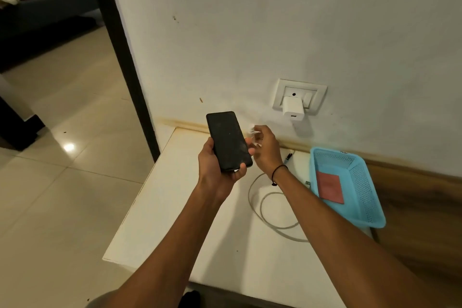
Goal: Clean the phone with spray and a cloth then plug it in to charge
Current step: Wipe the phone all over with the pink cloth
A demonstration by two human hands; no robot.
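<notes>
- Your left hand grips one phone above the table, screen up, long axis pointing away toward the wall.
- Your right hand pinches one small spray bottle just beside the phone.
- One cable lies coiled on the table; one cloth lies in the basket.

White wall, glossy tiled floor, white table, dark doorframe.

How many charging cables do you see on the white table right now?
1: a white charging cable lies looped on the white table, between the right forearm and the blue plastic basket. Arms may hide others.
</notes>
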